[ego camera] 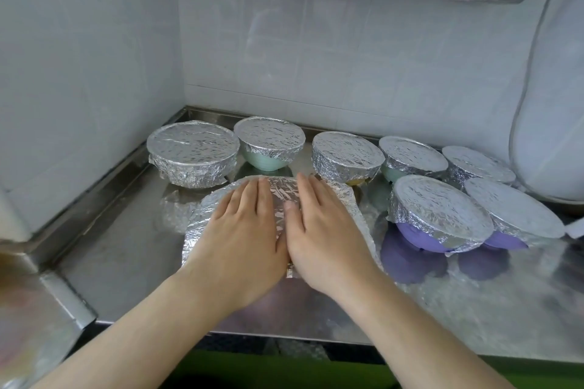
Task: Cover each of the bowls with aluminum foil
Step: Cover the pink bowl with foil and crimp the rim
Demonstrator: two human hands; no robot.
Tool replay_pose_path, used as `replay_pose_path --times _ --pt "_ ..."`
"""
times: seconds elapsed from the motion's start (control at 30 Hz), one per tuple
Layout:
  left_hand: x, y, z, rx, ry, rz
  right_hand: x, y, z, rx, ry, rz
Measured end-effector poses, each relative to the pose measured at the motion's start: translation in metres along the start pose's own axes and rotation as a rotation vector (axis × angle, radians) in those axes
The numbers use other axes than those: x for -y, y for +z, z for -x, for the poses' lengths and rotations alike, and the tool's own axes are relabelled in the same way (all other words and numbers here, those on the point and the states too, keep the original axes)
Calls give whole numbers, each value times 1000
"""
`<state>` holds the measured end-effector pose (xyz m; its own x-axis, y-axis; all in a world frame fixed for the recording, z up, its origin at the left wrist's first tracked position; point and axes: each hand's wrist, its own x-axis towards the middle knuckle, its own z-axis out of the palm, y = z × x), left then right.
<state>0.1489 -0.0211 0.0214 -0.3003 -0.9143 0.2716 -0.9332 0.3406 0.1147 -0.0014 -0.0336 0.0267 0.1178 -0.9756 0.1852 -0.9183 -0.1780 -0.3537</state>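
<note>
White tiled walls corner a steel desk (104,240); seven foil-capped bowls (192,158) sit at the back, likely set aside as done; left hand (243,230) and right hand (322,227) lie flat, fingers straight, gripping nothing, pressing foil (202,224) over the nearest bowl, probably to mould it to the rim.

crinkled, shiny foil (278,199) lies under my flat hands; at twelve and three o'clock, matt plastic bowls (420,237) wear the same foil, on a smooth, reflective steel counter (126,249).

Steel counter (120,249) with eight foil-covered bowls (192,148), seven along its back edge, one nearer the front
</note>
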Motion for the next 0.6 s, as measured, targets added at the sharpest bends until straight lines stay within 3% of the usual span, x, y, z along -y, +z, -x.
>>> replay_pose_path --times 0.23,0.43,0.6 --pt "9 9 -9 -41 -111 228 4 -1 16 -58 -2 3" --pt "11 11 -9 9 -75 8 1 3 21 -60 -57 60" --pt "1 -7 -1 39 -47 -131 -8 -12 -10 140 -27 12"
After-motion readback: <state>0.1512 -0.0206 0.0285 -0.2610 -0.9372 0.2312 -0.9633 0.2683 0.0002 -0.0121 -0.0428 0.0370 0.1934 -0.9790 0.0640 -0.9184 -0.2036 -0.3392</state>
